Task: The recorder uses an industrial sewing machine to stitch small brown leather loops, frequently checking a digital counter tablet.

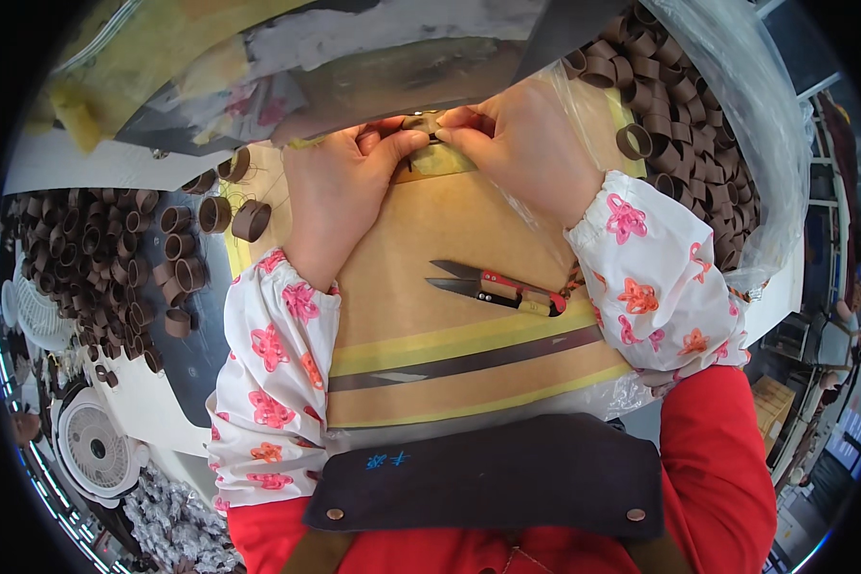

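Both my hands are up under the sewing machine (383,77), close to its lit needle area. My left hand (344,182) is closed, thumb and fingers pinching the left side of a small dark brown band (433,142). From the other side my right hand (536,143) pinches the same band, thumb and forefinger pressed together. The machine's head and my fingers hide most of the piece, so its full shape does not show. Thread snips (497,289) with black and red handles lie on the tan work surface (402,273) below my right hand.
Many brown rings (86,258) are heaped at the left, with a few loose ones (251,220) beside my left wrist. Another heap (684,124) fills a clear plastic bag (775,143) at the right. Tape strips (469,364) cross the near work surface. A white fan (96,445) stands lower left.
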Demonstrator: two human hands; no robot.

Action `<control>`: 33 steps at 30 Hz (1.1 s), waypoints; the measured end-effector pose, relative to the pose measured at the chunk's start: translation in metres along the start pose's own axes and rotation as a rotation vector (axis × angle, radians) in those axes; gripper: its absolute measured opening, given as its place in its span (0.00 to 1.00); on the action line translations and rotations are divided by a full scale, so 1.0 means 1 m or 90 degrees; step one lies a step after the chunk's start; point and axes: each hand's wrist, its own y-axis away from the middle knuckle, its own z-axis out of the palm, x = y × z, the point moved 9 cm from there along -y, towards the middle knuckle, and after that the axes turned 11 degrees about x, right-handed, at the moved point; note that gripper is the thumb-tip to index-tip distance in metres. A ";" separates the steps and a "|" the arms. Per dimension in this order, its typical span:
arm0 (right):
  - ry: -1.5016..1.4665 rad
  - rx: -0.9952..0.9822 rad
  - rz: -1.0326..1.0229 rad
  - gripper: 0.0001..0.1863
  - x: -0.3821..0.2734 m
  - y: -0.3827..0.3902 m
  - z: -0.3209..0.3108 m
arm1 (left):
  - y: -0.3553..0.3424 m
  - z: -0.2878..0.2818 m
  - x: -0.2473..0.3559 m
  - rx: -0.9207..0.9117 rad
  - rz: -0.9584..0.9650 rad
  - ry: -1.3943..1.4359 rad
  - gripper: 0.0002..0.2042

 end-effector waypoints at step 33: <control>0.068 -0.045 0.013 0.05 0.013 -0.001 0.006 | -0.003 0.002 0.006 0.001 0.050 -0.012 0.13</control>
